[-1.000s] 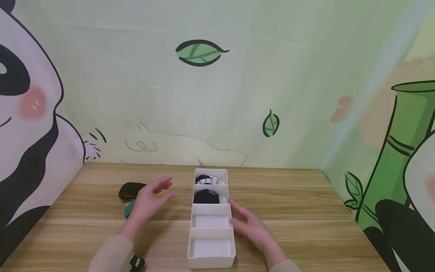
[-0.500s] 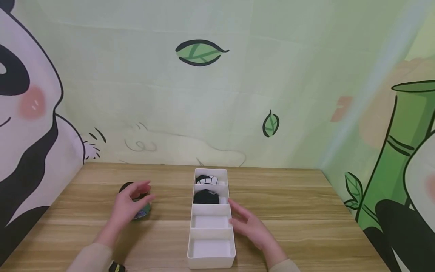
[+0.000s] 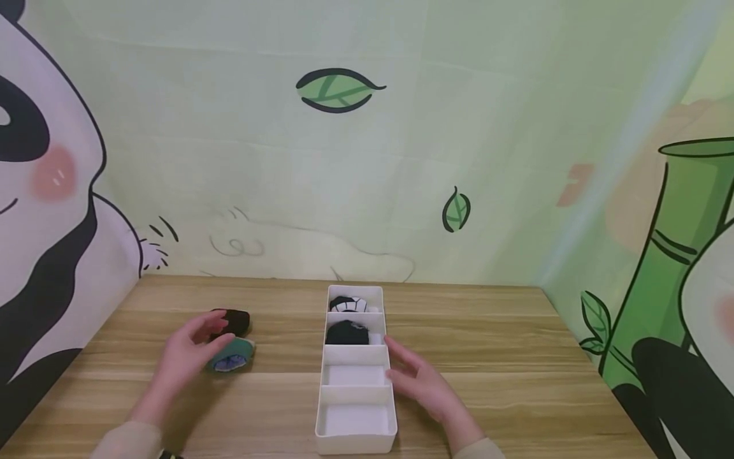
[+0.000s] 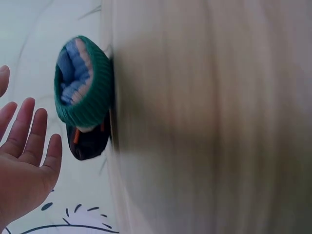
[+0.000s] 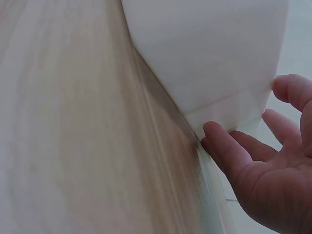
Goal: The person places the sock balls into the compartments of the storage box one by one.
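Observation:
On the left of the table, my left hand (image 3: 192, 347) hovers with fingers spread beside a rolled green sock (image 3: 232, 355), holding nothing. In the left wrist view this ribbed green sock (image 4: 95, 92) shows blue and pink knit in its opening. Behind it lies a rolled black sock (image 3: 235, 322) with orange marks, partly hidden by the hand. My right hand (image 3: 424, 386) rests its fingertips against the right side of a white divided box (image 3: 357, 444). In the right wrist view, the fingers (image 5: 229, 151) touch the box's smooth wall (image 5: 209, 53) without gripping it.
Inside the box, a black-and-white sock (image 3: 350, 305) fills the farthest compartment and a black sock (image 3: 347, 333) the one before it. The two nearer compartments show bare floors. The wooden table (image 3: 487, 357) ends at a printed backdrop (image 3: 401, 127).
My left hand has moved left and down, away from the box, uncovering more of the green sock. The right hand and the box have stayed in place.

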Available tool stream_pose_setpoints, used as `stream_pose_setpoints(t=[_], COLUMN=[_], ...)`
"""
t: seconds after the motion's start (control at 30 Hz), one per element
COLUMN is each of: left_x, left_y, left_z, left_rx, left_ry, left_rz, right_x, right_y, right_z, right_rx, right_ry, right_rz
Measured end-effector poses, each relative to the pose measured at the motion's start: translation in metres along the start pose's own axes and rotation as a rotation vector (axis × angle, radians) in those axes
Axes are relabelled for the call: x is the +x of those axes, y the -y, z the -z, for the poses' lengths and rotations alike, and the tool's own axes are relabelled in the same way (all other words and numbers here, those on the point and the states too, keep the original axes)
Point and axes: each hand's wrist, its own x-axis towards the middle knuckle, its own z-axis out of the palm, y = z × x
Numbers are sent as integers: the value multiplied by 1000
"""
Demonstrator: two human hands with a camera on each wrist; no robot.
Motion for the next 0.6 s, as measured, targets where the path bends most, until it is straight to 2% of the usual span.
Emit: stream_pose_setpoints(t=[0.23, 0.43, 0.6], left_x=[-1, 0, 1], left_y=[11, 17, 19], left_z=[9, 14, 16], left_rx=[84, 94, 98], left_ry=[83, 192, 244], left_rz=[1, 4, -14], right_x=[0, 1, -1], right_y=[0, 1, 3], right_z=[0, 1, 0], right_rx=[1, 12, 17], right_ry=[6, 19, 18], right_rz=[6, 12, 15])
